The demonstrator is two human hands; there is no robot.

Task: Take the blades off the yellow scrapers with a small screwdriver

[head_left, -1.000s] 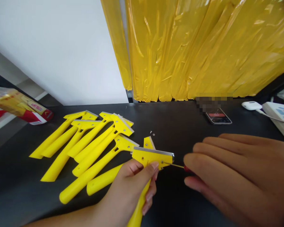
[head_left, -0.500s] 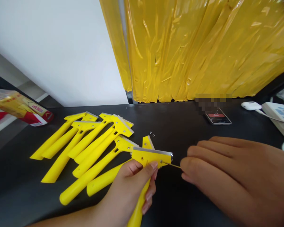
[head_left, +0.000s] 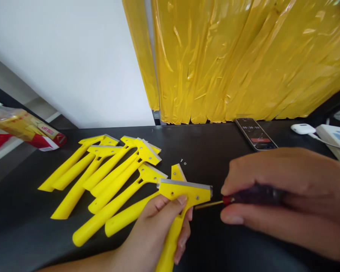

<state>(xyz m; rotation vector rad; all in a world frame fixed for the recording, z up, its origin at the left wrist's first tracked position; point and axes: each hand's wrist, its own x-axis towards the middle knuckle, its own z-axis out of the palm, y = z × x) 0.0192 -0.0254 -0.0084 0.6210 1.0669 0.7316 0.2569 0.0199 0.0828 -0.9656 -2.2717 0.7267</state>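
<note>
My left hand is closed round a yellow scraper, its thumb on the head just below the metal blade strip. One hole in that head looks bare, and a screw sits in the other. My right hand grips a screwdriver with a dark handle and a red collar. The thin shaft points left, its tip near the lower edge of the scraper head; whether they touch I cannot tell. Behind the head lie a small loose screw and a nut.
Several more yellow scrapers lie side by side and overlapping on the black table. A phone showing a timer lies at the back. Right of it are a white earphone case and a power strip. A bottle leans at far left.
My right hand has turned, showing the screwdriver handle. Its tip has come away from the screw and dropped below it. The held scraper has shifted slightly right, and more of the phone shows.
</note>
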